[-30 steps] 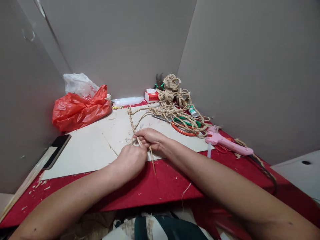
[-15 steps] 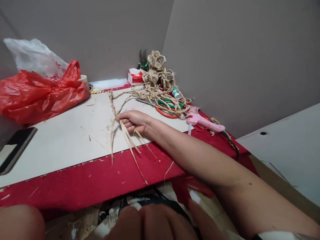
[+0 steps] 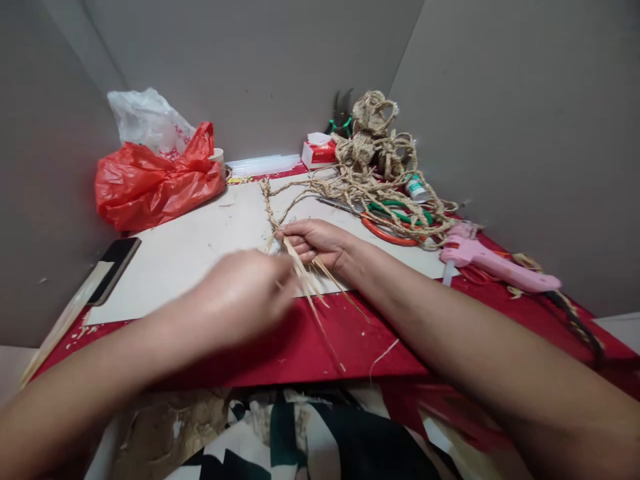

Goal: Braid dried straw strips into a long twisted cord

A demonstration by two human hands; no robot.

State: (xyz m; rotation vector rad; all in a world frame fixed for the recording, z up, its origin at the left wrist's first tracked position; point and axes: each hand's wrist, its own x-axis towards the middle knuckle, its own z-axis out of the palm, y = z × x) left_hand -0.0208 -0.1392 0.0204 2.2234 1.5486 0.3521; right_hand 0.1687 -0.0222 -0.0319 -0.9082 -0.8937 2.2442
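Observation:
My right hand (image 3: pixel 317 243) pinches the end of a braided straw cord (image 3: pixel 269 203) above the white board (image 3: pixel 175 267). Loose pale straw strands (image 3: pixel 305 273) fan out below its fingers toward the table's front edge. My left hand (image 3: pixel 250 290) is smeared by motion just left of these strands; its fingers look curled, but whether they hold a strand cannot be made out. From my right hand the braid runs back to a heap of braided cord (image 3: pixel 360 187) at the rear right.
Behind lie a red plastic bag (image 3: pixel 155 187), a tissue box (image 3: pixel 319 153) and clear sticks (image 3: pixel 265 165). A phone (image 3: pixel 117 267) rests at left. Scissors with orange handles (image 3: pixel 393 233) and a pink glue gun (image 3: pixel 495 263) are at right, on the red cloth (image 3: pixel 240 360) side.
My left hand has come up from the bottom edge to beside the strands. My right hand still grips the braid. The view has shifted left, so things appear farther right.

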